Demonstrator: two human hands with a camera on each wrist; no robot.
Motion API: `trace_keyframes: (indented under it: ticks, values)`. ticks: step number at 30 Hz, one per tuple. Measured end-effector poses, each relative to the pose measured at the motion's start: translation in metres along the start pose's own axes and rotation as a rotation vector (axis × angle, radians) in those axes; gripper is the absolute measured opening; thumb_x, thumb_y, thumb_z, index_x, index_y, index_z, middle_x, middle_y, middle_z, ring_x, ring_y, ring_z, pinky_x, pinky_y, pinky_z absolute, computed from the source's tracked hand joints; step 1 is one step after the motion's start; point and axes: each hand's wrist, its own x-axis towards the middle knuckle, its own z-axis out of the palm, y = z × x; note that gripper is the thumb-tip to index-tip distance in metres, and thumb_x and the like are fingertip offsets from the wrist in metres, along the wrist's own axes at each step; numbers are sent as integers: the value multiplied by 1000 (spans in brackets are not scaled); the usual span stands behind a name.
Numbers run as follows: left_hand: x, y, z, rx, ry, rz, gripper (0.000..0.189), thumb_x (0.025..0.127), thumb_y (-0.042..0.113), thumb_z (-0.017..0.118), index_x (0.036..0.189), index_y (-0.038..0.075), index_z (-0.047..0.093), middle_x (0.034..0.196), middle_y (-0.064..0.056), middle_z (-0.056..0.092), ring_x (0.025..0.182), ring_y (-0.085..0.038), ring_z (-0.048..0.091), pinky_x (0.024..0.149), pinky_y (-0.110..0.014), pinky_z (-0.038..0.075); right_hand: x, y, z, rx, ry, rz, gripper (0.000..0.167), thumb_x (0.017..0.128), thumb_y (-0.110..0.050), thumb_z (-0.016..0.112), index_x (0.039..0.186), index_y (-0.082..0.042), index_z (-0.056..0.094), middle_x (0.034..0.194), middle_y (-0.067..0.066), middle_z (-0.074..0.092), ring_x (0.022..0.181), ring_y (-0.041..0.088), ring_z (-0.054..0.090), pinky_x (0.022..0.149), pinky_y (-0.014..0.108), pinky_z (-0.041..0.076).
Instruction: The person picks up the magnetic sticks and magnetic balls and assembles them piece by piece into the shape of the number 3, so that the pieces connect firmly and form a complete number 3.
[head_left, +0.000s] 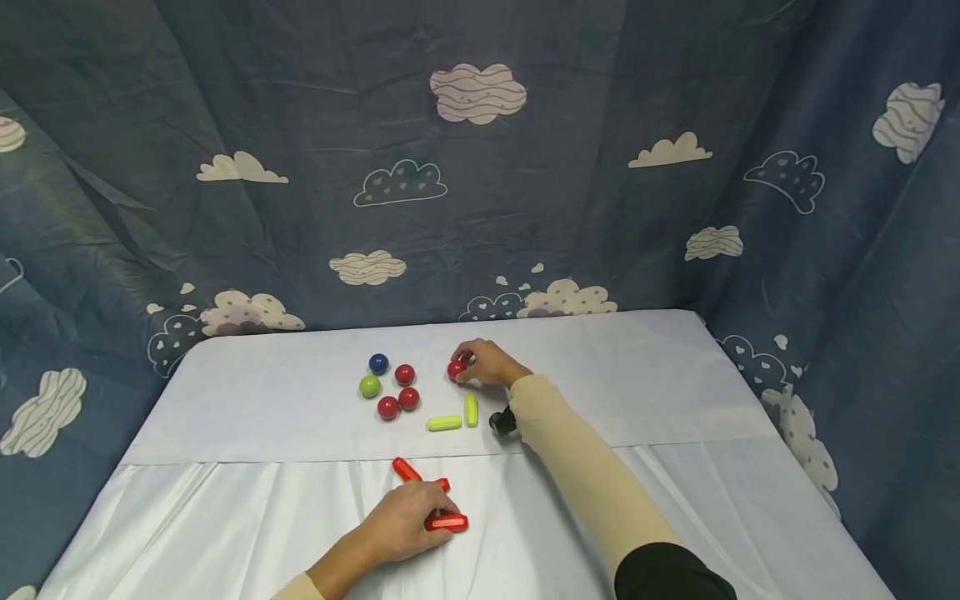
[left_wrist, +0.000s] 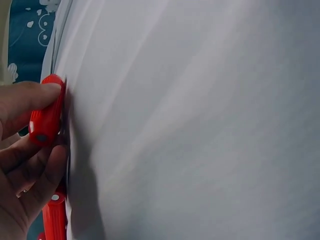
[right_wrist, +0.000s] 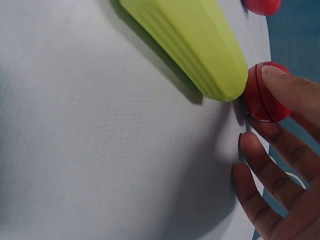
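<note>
My right hand (head_left: 487, 363) pinches a red ball (head_left: 455, 372) between thumb and fingers, low over the far part of the white table. In the right wrist view, a seam runs round this red ball (right_wrist: 257, 95), and the other fingers spread below it. Nearer the front, my left hand (head_left: 408, 521) grips a short red ridged plastic bar (head_left: 448, 522). Its thumb lies along the bar (left_wrist: 46, 117) in the left wrist view. Two more red bars lie just beyond that hand, one slanted bar (head_left: 406, 469) and one partly hidden bar (head_left: 444, 483).
Left of the right hand sit a blue ball (head_left: 378, 363), a green ball (head_left: 369, 386) and three red balls (head_left: 408, 398). Two yellow-green bars (head_left: 444, 423) lie between the hands. A black device (head_left: 501, 422) is at the right wrist. A cloud-patterned curtain (head_left: 525, 208) hangs behind the table.
</note>
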Motion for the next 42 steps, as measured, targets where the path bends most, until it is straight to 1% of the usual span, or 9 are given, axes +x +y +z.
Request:
trace_keyframes:
  ticks: [3,6,10,18,25,28,33,37,42]
  values:
    - [-2,1,3,-21,17,-8,19,81,23,77,99,17,74,91,10,63,86,-10,55,77,-30,47,0,0,0,4,-3,-1,31,83,-15,76,113,-13,66,111,5,63,103,21,52,97,41,41]
    - [-4,1,5,-37,50,-5,19,82,22,76,99,14,74,88,12,59,80,-6,51,72,-26,46,1,0,-1,6,-4,-5,32,83,-15,76,113,-12,66,111,5,63,102,21,53,96,40,41]
    - [-7,2,7,-42,81,-8,19,83,22,76,99,12,75,90,11,58,83,-5,53,75,-27,48,1,0,-2,6,-5,-11,32,83,-15,76,113,-12,66,110,6,63,100,21,53,95,40,42]
    - [-7,1,7,-97,58,-35,21,82,21,77,100,11,75,89,12,57,78,-2,49,72,-25,46,1,0,-2,1,-12,-8,32,83,-15,76,113,-12,66,109,5,63,100,20,53,95,39,42]
    - [-6,0,6,-122,50,-51,23,79,21,79,100,12,75,88,13,59,81,-3,51,75,-27,46,0,-3,-2,-1,-1,-5,32,82,-15,76,112,-11,66,109,5,63,100,21,52,95,40,42]
    - [-6,0,6,-134,50,-42,23,79,21,80,100,11,76,88,13,60,81,-3,51,74,-27,46,-1,-3,-2,-3,0,4,32,82,-15,77,112,-11,66,109,5,63,100,21,52,95,40,42]
    - [-5,-1,6,-128,69,-20,22,79,20,80,99,12,76,87,13,61,80,-1,52,73,-25,46,-2,-1,-1,9,5,-2,31,82,-14,77,111,-10,66,107,6,64,100,21,54,94,39,43]
    - [-5,-2,6,-122,68,-13,22,78,20,80,98,12,76,86,13,62,80,-1,53,72,-25,45,-3,2,-1,24,21,-9,33,82,-15,77,113,-8,66,105,6,64,96,20,55,91,36,45]
    - [-4,-1,5,-100,68,-9,22,78,21,80,98,12,76,87,12,62,81,-5,55,74,-28,46,-10,1,-5,68,59,-14,34,83,-15,76,114,-7,66,102,6,64,92,20,56,85,33,47]
